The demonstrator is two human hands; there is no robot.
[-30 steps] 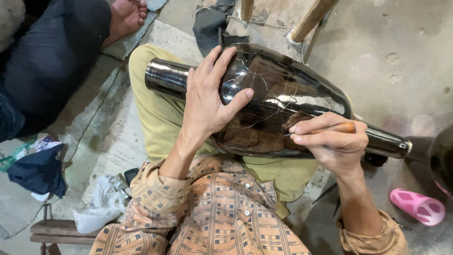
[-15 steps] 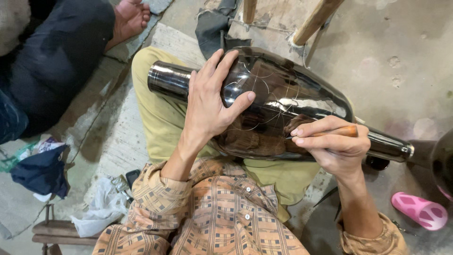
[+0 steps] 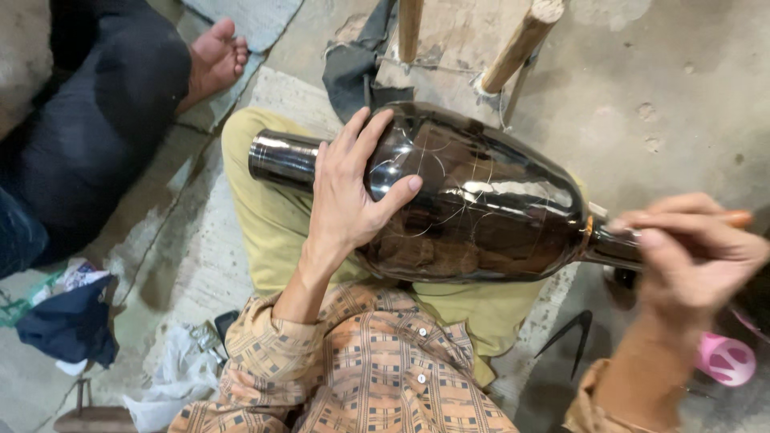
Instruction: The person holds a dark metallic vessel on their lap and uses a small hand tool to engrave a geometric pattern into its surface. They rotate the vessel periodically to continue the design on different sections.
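Head view records a large dark glossy vase [image 3: 481, 200] lying on its side across my lap, neck to my left, narrow foot to my right. My left hand [image 3: 349, 196] lies flat and spread on the vase's shoulder, fingers released from any grip, pressing it steady. My right hand [image 3: 690, 252], blurred, is pinched around a thin orange-tipped tool [image 3: 734, 218] beside the foot. Fine scratched lines already mark the belly. In my judgement, good work here calls for firm downward pressure from the flat palm, so the round body cannot roll, and short, light strokes. Another person's bare foot [image 3: 215, 60] rests well apart, upper left.
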